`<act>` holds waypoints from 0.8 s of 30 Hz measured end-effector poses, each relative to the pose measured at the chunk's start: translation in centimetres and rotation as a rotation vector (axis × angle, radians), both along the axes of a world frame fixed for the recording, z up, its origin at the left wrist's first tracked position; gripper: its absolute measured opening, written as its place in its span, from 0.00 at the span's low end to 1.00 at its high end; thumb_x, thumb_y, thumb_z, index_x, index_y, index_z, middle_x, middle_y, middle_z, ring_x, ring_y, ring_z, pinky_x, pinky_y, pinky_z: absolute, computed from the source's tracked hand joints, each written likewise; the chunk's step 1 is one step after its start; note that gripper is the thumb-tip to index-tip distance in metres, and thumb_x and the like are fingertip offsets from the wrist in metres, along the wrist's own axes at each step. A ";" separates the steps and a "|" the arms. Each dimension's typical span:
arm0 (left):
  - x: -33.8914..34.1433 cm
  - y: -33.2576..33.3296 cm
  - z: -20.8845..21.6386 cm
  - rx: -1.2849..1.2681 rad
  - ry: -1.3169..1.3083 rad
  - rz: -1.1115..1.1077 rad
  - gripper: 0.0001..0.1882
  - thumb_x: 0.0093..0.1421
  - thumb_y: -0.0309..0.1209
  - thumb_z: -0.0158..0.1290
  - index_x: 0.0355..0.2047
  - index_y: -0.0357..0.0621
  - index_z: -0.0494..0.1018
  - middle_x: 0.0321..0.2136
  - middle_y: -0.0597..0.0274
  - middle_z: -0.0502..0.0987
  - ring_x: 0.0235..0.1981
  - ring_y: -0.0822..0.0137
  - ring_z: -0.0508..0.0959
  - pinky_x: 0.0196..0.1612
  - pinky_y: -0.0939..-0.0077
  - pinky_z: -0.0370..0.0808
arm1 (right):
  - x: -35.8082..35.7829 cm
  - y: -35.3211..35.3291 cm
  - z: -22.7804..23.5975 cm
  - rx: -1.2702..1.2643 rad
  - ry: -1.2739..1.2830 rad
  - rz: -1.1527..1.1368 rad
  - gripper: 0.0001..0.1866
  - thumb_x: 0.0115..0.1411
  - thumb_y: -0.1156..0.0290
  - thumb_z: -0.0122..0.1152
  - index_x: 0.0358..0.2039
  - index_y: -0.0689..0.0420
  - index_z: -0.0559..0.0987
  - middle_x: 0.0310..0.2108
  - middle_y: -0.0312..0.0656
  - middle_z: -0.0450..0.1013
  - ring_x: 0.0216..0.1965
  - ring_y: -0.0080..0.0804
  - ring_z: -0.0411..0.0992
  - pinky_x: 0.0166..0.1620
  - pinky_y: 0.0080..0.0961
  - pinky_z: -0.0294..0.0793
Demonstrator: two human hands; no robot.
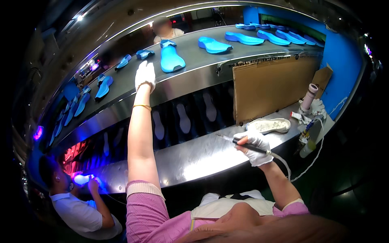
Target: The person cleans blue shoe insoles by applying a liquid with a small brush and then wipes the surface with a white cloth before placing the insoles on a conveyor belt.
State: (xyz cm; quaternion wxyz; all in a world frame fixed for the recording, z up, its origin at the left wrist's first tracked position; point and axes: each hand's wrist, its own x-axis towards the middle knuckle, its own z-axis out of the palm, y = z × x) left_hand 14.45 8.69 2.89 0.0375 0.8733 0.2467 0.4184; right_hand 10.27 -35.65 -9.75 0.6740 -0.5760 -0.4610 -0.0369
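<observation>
My left hand [145, 76], in a white glove, reaches over the edge of the upper conveyor belt [190, 48]. Its fingers are stretched out and nothing shows in them. Just to its right lies a bright blue shoe sole [171, 58], and a smaller blue sole [144, 54] is just beyond the fingertips. Gloved in white with bare fingertips, my right hand [254, 146] grips a black pen-shaped tool [253, 147] with a thin metal tip pointing left and a pale cord behind. A white shoe [270, 125] lies on the metal bench [190, 160] beside it.
More blue soles [243, 38] line the belt on both sides. Dark shoe-shaped forms sit below it. A cardboard sheet [271, 87] leans at right, near a pink tube [310, 95] and a small bottle [308, 149]. A co-worker [83, 206] works at lower left; another person stands beyond the belt.
</observation>
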 end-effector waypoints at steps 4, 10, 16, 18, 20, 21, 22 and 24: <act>-4.1 -0.1 1.6 -0.059 0.215 0.251 0.25 0.56 0.40 0.47 0.56 0.59 0.63 0.52 0.58 0.69 0.53 0.57 0.69 0.55 0.64 0.66 | 0.7 -0.9 -1.6 -0.079 0.011 0.010 0.11 0.47 0.87 0.63 0.29 0.59 0.76 0.32 0.40 0.73 0.32 0.23 0.73 0.37 0.18 0.72; -10.7 0.5 4.7 0.022 0.520 0.746 0.29 0.51 0.41 0.55 0.55 0.68 0.63 0.58 0.67 0.59 0.60 0.62 0.57 0.57 0.48 0.57 | 1.1 0.6 -3.0 -0.181 0.157 0.109 0.11 0.48 0.87 0.62 0.30 0.58 0.75 0.32 0.38 0.73 0.34 0.23 0.73 0.39 0.19 0.72; -17.1 15.4 2.8 -0.754 -0.097 0.533 0.16 0.56 0.38 0.44 0.36 0.41 0.75 0.38 0.52 0.77 0.41 0.60 0.77 0.40 0.60 0.73 | -0.2 2.7 -3.5 -0.339 0.187 0.134 0.10 0.49 0.84 0.64 0.30 0.57 0.76 0.34 0.39 0.73 0.35 0.25 0.73 0.40 0.19 0.72; -18.6 19.1 2.5 -0.458 -0.009 0.713 0.15 0.57 0.35 0.45 0.34 0.38 0.77 0.37 0.52 0.78 0.40 0.59 0.79 0.35 0.66 0.76 | -0.4 3.2 -3.6 -0.322 0.179 0.169 0.10 0.49 0.84 0.64 0.31 0.57 0.76 0.34 0.39 0.73 0.35 0.25 0.73 0.40 0.19 0.72; -13.6 11.9 2.5 0.007 0.240 0.827 0.12 0.58 0.32 0.46 0.35 0.42 0.78 0.38 0.54 0.78 0.41 0.59 0.79 0.38 0.67 0.77 | 0.4 2.5 -4.4 -0.330 0.112 0.079 0.11 0.49 0.84 0.63 0.31 0.57 0.75 0.34 0.39 0.74 0.34 0.24 0.72 0.39 0.19 0.72; -14.5 9.2 3.3 0.087 0.273 0.807 0.12 0.58 0.30 0.44 0.34 0.42 0.78 0.38 0.51 0.77 0.39 0.54 0.78 0.40 0.62 0.75 | -0.3 2.5 -4.2 -0.321 0.160 0.097 0.11 0.49 0.84 0.63 0.32 0.57 0.75 0.34 0.39 0.74 0.33 0.23 0.72 0.38 0.18 0.72; -16.5 8.7 3.3 0.206 0.298 0.791 0.09 0.54 0.30 0.49 0.32 0.44 0.78 0.34 0.52 0.77 0.35 0.55 0.79 0.38 0.63 0.76 | -1.2 2.6 -4.2 -0.310 0.208 0.134 0.11 0.49 0.85 0.63 0.32 0.57 0.75 0.34 0.39 0.74 0.32 0.22 0.72 0.36 0.18 0.71; -17.5 6.5 2.1 0.440 0.246 0.670 0.06 0.49 0.30 0.55 0.28 0.44 0.77 0.30 0.54 0.76 0.33 0.57 0.77 0.37 0.64 0.75 | -1.4 3.0 -4.0 -0.351 0.263 0.151 0.11 0.49 0.85 0.62 0.32 0.58 0.74 0.34 0.39 0.74 0.31 0.20 0.71 0.35 0.17 0.71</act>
